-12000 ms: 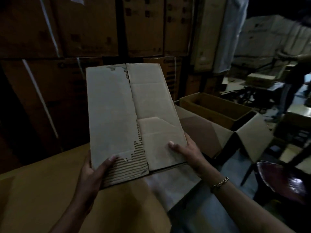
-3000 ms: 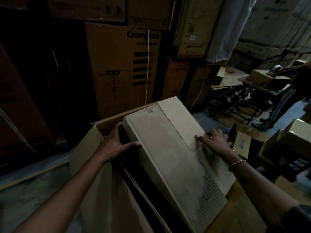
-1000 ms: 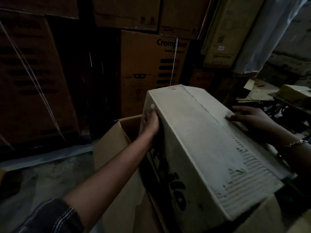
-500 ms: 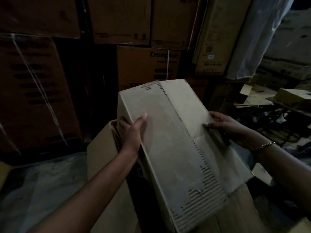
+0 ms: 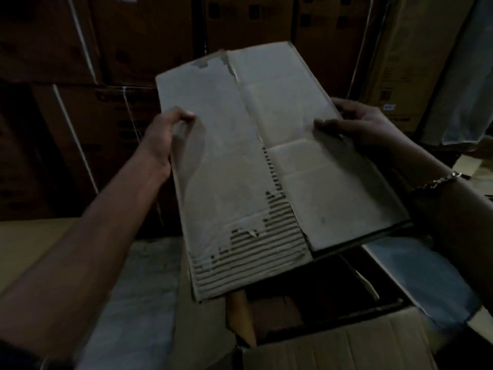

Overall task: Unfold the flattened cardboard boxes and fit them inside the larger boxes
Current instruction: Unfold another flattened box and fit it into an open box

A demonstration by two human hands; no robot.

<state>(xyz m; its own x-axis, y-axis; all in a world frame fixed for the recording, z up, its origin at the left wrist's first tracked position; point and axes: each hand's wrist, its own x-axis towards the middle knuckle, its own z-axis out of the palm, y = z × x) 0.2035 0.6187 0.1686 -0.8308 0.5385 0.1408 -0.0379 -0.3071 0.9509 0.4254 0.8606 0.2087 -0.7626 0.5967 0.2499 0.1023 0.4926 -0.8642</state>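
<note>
The cardboard box (image 5: 266,166) now sits higher, mid-frame, lifted off the larger box (image 5: 333,340) below; left hand (image 5: 162,134) and right hand (image 5: 357,124) each grip an edge, so fitting restarts.

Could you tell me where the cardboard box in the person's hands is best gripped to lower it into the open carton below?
Probably by its two long side edges near the far half, as the left hand and right hand grip it. The cardboard box is long and narrow, and its near end, with the torn facing, points down at the larger box.
</note>
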